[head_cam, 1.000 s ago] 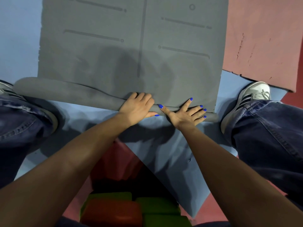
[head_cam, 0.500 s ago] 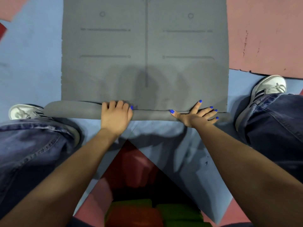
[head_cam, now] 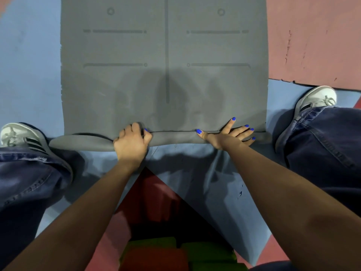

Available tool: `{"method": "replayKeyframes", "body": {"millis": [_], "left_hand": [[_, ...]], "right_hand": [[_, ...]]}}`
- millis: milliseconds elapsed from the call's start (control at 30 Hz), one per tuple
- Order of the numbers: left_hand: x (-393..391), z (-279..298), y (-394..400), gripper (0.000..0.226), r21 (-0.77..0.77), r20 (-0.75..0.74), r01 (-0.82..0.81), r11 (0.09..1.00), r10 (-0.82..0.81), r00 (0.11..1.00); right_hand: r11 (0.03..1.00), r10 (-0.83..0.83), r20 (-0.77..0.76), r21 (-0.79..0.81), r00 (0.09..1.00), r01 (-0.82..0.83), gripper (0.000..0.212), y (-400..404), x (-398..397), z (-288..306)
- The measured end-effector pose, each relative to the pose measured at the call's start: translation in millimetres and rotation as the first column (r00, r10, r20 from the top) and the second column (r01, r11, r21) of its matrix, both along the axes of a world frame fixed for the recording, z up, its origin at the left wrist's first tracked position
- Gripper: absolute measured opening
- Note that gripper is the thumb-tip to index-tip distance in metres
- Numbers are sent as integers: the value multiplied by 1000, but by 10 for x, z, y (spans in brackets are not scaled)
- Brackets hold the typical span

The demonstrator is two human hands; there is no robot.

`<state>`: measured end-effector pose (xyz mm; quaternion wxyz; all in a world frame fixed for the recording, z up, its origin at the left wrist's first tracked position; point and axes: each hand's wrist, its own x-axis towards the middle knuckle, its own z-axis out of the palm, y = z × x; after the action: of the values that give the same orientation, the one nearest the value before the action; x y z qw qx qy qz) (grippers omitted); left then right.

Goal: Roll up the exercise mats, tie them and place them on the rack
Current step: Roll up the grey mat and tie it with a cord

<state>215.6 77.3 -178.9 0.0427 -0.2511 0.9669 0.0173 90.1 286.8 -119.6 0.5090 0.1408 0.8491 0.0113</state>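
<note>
Left hand (head_cam: pixel 131 144) now curls over the grey mat's rolled edge (head_cam: pixel 172 138), having slid left; right hand (head_cam: pixel 230 136) presses flat; rolling barely begun.

One head-worn camera, looking steeply down and forward, close over both arms, grey mat (head_cam: pixel 164 75) filling the upper middle, floor (head_cam: pixel 29 65) around.

Mat (head_cam: pixel 164 75) lies on floor (head_cam: pixel 29 65) between two shoes (head_cam: pixel 21 135).
</note>
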Motion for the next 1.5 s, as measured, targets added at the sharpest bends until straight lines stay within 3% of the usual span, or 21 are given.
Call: {"method": "replayKeyframes", "body": {"millis": [167, 300, 400, 467, 533, 567, 800, 967, 1100, 1233, 1500], "left_hand": [[-51, -33, -31, 22, -172, 50, 32, 985, -24, 998], [-48, -74, -144, 20, -184, -52, 211, 960, -224, 973], [37, -59, -268, 27, -165, -49, 403, 900, -415, 908], [148, 6, -407, 30, -84, -50, 310, 947, -314, 948], [257, 85, -554, 33, -3, -62, -5, 1000, 5, 998], [302, 97, -592, 34, 5, -56, -85, 996, 86, 995], [398, 75, -607, 37, 38, -5, -3, 999, 3, 1000], [140, 167, -646, 52, 145, 86, -193, 971, 181, 980], [48, 97, -672, 38, 137, 83, -236, 962, 227, 970], [147, -14, -685, 25, 43, 3, -102, 994, 102, 995], [253, 27, -832, 30, -36, -71, 236, 971, -238, 969]], "right_hand": [[1000, -14, 18, -8, 1000, 14, 133, -11, -27, 43], [1000, -10, 1, -4, 1000, 10, 134, -22, -23, 48], [1000, 1, -3, 5, 1000, -1, 133, -34, 5, 37], [1000, 0, 8, 10, 1000, 0, 132, -42, -3, 68], [1000, -3, 27, 10, 1000, 2, 132, -45, -34, 113], [1000, -3, 33, 13, 999, 3, 131, -41, -43, 133], [1000, 13, 46, 21, 999, -14, 132, -59, -41, 144], [1000, 16, 36, 27, 999, -17, 132, -60, -30, 142], [999, 22, 50, 25, 998, -23, 131, -65, -56, 154], [999, 29, 38, 30, 999, -30, 131, -73, -36, 121], [1000, 11, 34, 19, 999, -11, 133, -49, -31, 83]]}}
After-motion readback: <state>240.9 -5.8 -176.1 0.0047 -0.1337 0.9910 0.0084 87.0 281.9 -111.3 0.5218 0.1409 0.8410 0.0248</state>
